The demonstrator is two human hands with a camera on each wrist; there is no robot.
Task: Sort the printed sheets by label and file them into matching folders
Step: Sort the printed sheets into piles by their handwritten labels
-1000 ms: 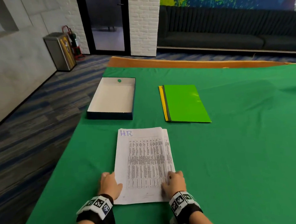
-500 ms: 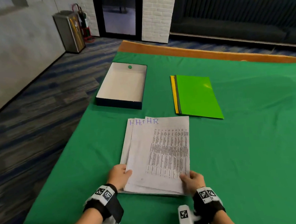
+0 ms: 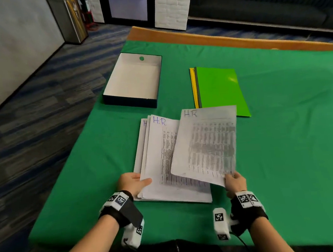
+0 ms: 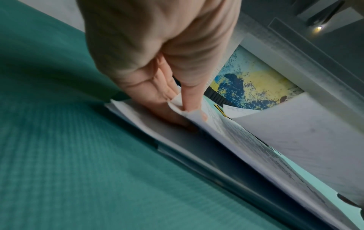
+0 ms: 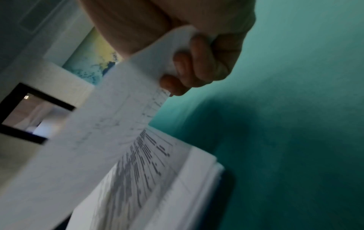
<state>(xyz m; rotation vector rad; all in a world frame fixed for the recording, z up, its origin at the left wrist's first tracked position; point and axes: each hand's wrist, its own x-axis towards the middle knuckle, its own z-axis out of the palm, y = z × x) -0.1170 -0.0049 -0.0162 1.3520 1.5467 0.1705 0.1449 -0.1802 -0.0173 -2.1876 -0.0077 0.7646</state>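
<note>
Lying open, white box (image 3: 131,82) (bare inside)

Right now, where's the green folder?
In the head view the green folder lies flat on the table, right of the open box, just beyond the lifted sheet pinched by the right hand.

A table (image 3: 286,155) draped in green cloth, its wooden edge bare along the far side, carries a stack of printed sheets (image 3: 155,167) near its front edge, an open, white-lined box (image 3: 135,82) at 11 o'clock from the stack, and folders (image 3: 219,88), green on top of yellow, at 1 o'clock.
</note>
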